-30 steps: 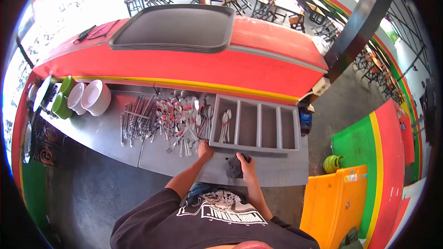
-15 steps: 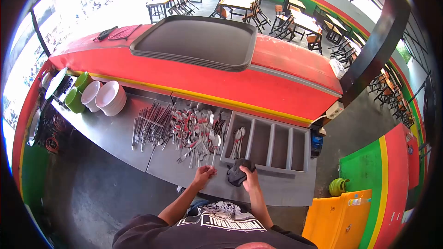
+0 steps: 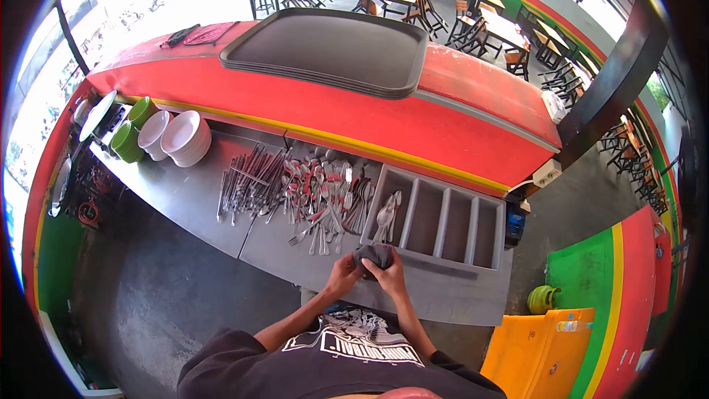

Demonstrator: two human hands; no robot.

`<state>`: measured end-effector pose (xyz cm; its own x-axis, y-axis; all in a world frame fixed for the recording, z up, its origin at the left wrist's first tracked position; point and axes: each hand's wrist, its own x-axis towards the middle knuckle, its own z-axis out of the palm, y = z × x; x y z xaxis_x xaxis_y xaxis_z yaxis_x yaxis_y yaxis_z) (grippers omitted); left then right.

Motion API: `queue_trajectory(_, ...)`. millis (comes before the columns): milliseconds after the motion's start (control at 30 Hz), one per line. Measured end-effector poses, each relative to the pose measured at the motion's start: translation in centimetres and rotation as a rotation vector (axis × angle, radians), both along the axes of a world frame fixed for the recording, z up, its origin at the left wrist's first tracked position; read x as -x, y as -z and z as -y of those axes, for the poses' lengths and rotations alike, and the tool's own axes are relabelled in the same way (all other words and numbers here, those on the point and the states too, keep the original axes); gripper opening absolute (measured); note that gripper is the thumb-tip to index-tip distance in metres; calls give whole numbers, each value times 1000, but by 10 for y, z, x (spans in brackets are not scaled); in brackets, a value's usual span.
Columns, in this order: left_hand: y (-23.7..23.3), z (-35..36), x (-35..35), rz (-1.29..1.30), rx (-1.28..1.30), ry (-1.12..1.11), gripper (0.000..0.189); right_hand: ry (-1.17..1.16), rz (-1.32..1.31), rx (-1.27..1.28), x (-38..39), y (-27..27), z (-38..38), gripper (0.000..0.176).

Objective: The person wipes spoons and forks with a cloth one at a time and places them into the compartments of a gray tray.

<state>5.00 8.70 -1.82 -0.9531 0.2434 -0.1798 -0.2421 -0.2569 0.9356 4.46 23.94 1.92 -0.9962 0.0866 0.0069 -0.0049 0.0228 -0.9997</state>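
Note:
In front of my body, my two hands meet at a dark grey cloth [image 3: 375, 254]. My right hand [image 3: 388, 275] is closed on the cloth, thumb across its front. My left hand [image 3: 343, 273] is closed at the cloth's left side, its fingertips partly covered. A metal spoon [image 3: 385, 216] points up beyond the cloth, bowl away from me; its handle runs down into the cloth, where the grip is hidden. Just behind is a grey cutlery tray [image 3: 443, 225], with several spoons in its leftmost compartment. Left of the tray lies a pile of forks and spoons [image 3: 321, 196].
More long thin cutlery [image 3: 247, 181] lies left of the pile on the metal counter [image 3: 273, 240]. White bowls [image 3: 186, 138] and green bowls [image 3: 127, 142] stand at the far left. Stacked dark trays [image 3: 325, 52] rest on the red ledge [image 3: 473, 144] behind.
My left hand has moved right and brought the spoon to the cloth. My right hand has drawn the cloth slightly up, and both hands now meet around it.

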Motion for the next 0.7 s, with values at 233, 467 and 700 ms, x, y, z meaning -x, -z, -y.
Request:
queue_trajectory(233, -6, 2, 3, -40, 103, 205, 18, 241, -51, -133, -6, 6, -16, 38)
queue_trajectory(467, -24, -9, -1, -89, 119, 347, 23, 518, -144, -179, 0, 9, -43, 38)
queue_trajectory(700, -30, -5, 1, -156, 130, 458, 24, 668, -189, -186, 2, 8, -57, 34)
